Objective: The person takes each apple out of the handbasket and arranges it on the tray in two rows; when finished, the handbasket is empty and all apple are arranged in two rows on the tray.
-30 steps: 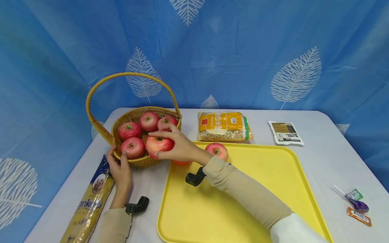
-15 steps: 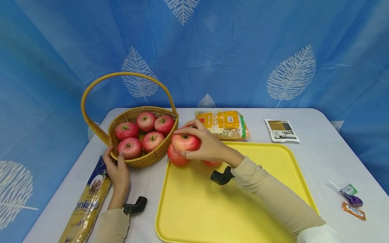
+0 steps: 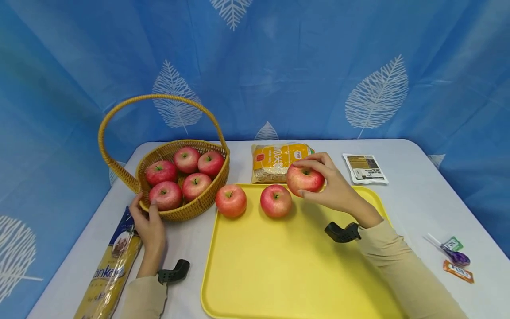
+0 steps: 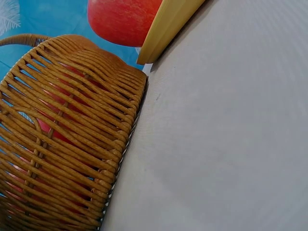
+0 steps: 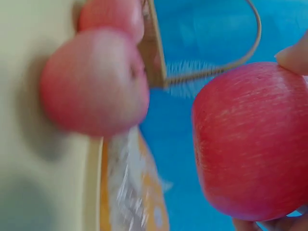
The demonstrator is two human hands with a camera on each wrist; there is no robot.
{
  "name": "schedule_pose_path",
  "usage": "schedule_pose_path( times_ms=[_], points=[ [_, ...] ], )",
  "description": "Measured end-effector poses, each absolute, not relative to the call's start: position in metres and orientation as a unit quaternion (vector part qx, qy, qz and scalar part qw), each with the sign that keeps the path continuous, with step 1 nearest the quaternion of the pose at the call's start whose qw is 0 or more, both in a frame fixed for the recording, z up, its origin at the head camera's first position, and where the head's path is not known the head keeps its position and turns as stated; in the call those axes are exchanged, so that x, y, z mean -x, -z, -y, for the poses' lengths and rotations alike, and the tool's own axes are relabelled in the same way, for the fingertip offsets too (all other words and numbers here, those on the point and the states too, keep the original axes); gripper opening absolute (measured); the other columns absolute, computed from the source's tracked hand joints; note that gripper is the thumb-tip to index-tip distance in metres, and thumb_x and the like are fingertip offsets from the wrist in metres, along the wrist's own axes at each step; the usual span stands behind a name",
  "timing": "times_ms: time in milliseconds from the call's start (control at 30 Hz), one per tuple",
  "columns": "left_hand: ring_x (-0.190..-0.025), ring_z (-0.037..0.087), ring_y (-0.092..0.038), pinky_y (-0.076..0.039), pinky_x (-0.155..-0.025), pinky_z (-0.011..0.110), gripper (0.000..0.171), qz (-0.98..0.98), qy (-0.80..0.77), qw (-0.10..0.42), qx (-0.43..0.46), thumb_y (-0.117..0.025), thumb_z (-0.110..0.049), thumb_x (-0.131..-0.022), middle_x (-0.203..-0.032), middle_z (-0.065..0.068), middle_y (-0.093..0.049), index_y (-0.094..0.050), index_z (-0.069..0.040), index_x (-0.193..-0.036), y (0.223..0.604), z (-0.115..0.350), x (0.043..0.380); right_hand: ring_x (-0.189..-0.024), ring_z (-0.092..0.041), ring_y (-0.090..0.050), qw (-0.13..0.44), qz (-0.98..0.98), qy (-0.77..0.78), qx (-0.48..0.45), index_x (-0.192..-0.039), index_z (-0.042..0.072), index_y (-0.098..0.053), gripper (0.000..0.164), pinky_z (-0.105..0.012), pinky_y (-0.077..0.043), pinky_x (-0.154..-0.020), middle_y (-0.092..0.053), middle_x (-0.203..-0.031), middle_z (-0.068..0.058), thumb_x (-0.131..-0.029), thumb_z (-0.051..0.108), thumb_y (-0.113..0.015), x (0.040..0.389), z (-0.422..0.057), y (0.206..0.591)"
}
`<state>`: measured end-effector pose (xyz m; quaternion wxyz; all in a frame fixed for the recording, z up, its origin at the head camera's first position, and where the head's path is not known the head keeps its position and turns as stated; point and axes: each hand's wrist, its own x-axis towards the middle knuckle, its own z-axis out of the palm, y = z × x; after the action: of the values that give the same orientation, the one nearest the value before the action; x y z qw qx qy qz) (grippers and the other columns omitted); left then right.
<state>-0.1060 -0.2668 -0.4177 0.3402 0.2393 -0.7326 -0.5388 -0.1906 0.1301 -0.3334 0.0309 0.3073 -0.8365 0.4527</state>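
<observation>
In the head view my right hand [image 3: 336, 190] holds a red apple [image 3: 303, 179] between thumb and fingers, raised over the back edge of the yellow tray [image 3: 275, 270]. The same apple [image 5: 255, 144] fills the right side of the right wrist view. Two more apples sit along the tray's back edge, a left apple [image 3: 231, 201] and a middle apple [image 3: 276, 201]. My left hand [image 3: 150, 230] grips the near rim of the wicker basket [image 3: 207, 200], thumb at the inside. Several apples [image 3: 165, 196] lie in the basket. The left wrist view shows its woven wall [image 4: 72, 139].
A yellow bag of grain [image 3: 275, 161] lies behind the tray. To its right is a flat white-and-brown pouch [image 3: 365, 169]. A long pasta packet [image 3: 109, 270] lies left of my left arm. A lollipop [image 3: 458, 258] and small candies [image 3: 458, 271] lie at the right.
My right hand has moved with the apple from over the basket rightward, past the two tray apples. My left hand stays on the basket rim. The view has shifted slightly.
</observation>
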Motion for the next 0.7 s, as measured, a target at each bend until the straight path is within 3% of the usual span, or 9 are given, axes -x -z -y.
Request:
schedule_pose_path(
  times_ms=[333,700],
  points=[
    [-0.127,0.011,-0.036,-0.028,-0.109,0.03,0.04,0.731,0.538,0.347,-0.237,-0.041,-0.025,-0.094,-0.138,0.005,-0.038,-0.035,-0.016,-0.132,0.418,0.267,0.106,-0.108,-0.029,-0.043,0.012,0.883,-0.403,-0.242,-0.124,0.019,-0.053,0.057,-0.047,-0.047,-0.082,-0.033,-0.124,-0.013,-0.072,0.021,-0.075,0.191,-0.174,0.366],
    [-0.13,0.014,-0.034,-0.027,-0.11,0.031,0.041,0.734,0.534,0.345,-0.237,-0.041,-0.025,-0.094,-0.139,0.005,-0.036,-0.035,-0.016,-0.133,0.419,0.267,0.105,-0.102,-0.033,-0.048,0.022,0.899,-0.371,-0.232,-0.126,0.012,-0.049,0.065,-0.052,-0.047,-0.081,-0.037,-0.119,-0.016,-0.068,0.02,-0.077,0.187,-0.185,0.39]
  ],
)
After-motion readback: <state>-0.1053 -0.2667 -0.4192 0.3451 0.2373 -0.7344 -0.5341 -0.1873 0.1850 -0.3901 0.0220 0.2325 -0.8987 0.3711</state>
